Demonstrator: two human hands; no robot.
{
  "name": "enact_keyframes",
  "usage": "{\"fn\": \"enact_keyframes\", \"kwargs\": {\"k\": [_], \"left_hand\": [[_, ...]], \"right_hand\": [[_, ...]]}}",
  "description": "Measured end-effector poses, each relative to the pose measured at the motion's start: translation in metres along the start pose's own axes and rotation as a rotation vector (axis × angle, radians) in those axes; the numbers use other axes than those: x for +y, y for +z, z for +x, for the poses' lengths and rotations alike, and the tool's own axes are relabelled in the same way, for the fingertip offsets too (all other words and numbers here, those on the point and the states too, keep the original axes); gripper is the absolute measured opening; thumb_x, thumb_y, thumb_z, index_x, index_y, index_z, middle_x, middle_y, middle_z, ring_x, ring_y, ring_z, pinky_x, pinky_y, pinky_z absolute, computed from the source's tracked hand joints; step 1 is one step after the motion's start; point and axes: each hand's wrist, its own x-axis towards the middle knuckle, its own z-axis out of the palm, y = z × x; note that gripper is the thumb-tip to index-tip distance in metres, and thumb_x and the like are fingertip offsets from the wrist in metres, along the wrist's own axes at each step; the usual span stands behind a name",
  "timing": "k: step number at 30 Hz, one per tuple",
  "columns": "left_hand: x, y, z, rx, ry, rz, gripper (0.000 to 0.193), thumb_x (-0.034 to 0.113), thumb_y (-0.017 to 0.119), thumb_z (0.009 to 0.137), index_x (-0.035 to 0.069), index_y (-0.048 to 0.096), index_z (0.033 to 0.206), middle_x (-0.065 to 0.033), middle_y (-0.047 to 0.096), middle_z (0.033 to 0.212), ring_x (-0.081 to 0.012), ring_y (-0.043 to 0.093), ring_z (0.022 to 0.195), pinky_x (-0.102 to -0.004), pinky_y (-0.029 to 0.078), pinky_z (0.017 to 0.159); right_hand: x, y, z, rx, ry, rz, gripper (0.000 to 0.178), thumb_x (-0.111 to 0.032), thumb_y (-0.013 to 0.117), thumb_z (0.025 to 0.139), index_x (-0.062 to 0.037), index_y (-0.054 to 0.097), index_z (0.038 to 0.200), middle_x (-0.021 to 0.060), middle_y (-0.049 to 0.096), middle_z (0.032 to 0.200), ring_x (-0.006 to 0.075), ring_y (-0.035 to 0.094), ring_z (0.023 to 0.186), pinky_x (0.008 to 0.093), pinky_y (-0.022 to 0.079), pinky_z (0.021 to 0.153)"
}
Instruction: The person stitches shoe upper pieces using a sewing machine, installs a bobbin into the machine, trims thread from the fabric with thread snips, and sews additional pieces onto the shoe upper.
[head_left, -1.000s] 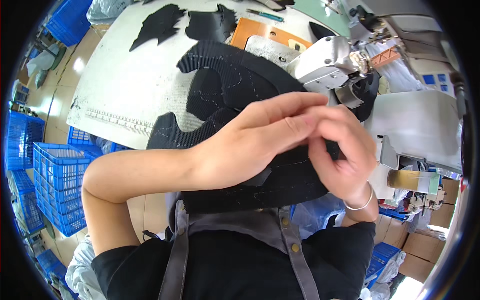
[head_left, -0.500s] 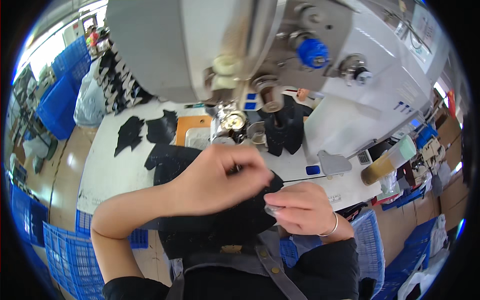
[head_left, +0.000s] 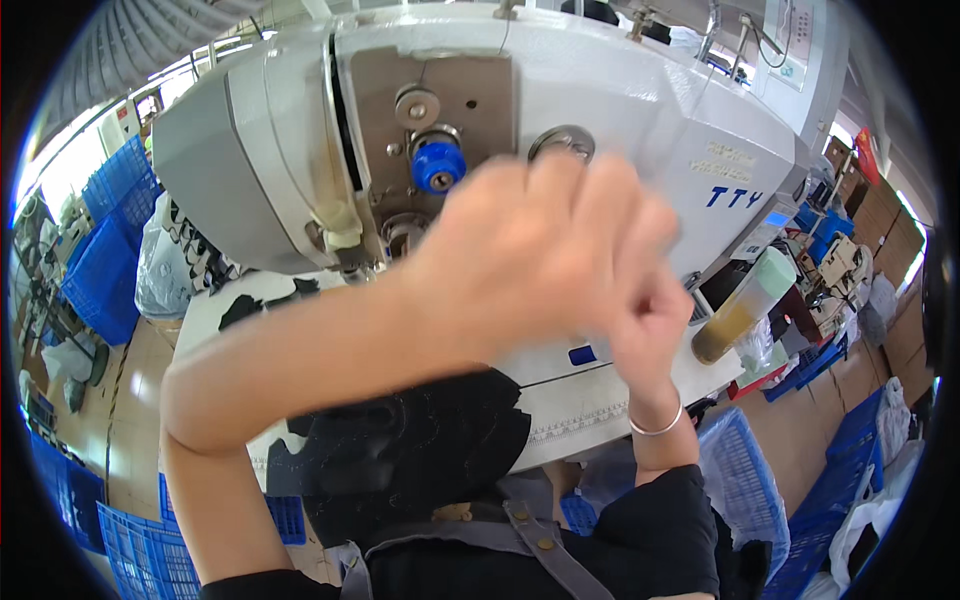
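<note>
White worktable (head_left: 595, 402), curved by the lens, with a sewing machine (head_left: 650, 95) standing along its far side. Black sheet material (head_left: 420, 440): lies at the near edge of the table, directly in front of the grey apron (head_left: 470, 537), beneath the left forearm; pale thread-like marks cross its surface. Left hand (head_left: 535, 255): raised well above the material, before the machine, its back toward the viewer and its fingers curled; owing to motion blur and overlap, whether it grips anything cannot be told. Right hand (head_left: 655, 320): just beside the left and partly overlapped by it in this view, fingers bent inward; its contents likewise cannot be determined. White bracelet (head_left: 658, 425): around the right wrist. Blue knob (head_left: 438, 166): on the metal face of the machine, to the left of the raised knuckles. Printed ruler scale (head_left: 575, 428): along the table's near edge, right of the material. Dark cut pieces (head_left: 240, 310): on the table's left part, partly covered by the forearm. Clear cylindrical container (head_left: 745, 305) with amber contents: tilted in view, at the right end of the table. Blue crates (head_left: 150, 550): on the tiled floor, at lower left.
</note>
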Motion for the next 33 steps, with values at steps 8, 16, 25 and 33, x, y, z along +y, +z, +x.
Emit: {"fn": "enact_keyframes", "kwargs": {"k": [8,16,25,33], "left_hand": [[-0.001,-0.050,-0.008,-0.070,0.020,-0.342,0.033,0.007,0.078,0.067,-0.004,0.062,0.095,-0.0037,0.050,0.068,-0.0147,0.050,0.052,-0.0262,0.038,0.041],[-0.013,-0.049,-0.011,-0.016,0.015,-0.216,0.034,0.005,0.075,0.071,-0.003,0.064,0.102,-0.0014,0.046,0.066,-0.0129,0.047,0.051,-0.0261,0.037,0.041],[-0.013,-0.047,-0.016,-0.048,0.036,-0.192,0.031,0.006,0.074,0.073,-0.003,0.064,0.101,-0.0012,0.044,0.067,-0.0128,0.046,0.053,-0.0253,0.038,0.043],[-0.011,-0.047,-0.015,-0.053,0.032,-0.159,0.029,0.006,0.074,0.073,-0.003,0.062,0.098,-0.0018,0.044,0.067,-0.0126,0.046,0.054,-0.0259,0.035,0.043]], "right_hand": [[-0.022,0.003,0.063,0.124,0.121,0.332,0.018,0.005,0.063,0.088,0.0073,0.063,0.106,0.0086,0.063,0.095,0.0157,0.067,0.083,0.0240,0.055,0.073],[-0.024,0.008,0.061,0.097,0.192,0.392,0.019,0.003,0.064,0.088,0.0073,0.063,0.106,0.0083,0.065,0.092,0.0141,0.068,0.080,0.0226,0.057,0.071],[-0.019,0.018,0.064,0.187,0.139,0.202,0.018,0.001,0.068,0.085,0.0013,0.061,0.102,0.0058,0.065,0.079,0.0118,0.064,0.068,0.0240,0.052,0.056],[-0.009,0.012,0.060,0.292,-0.479,-0.543,0.020,0.003,0.072,0.078,-0.0011,0.066,0.096,0.0081,0.063,0.078,0.0158,0.057,0.061,0.0295,0.047,0.051]]}}
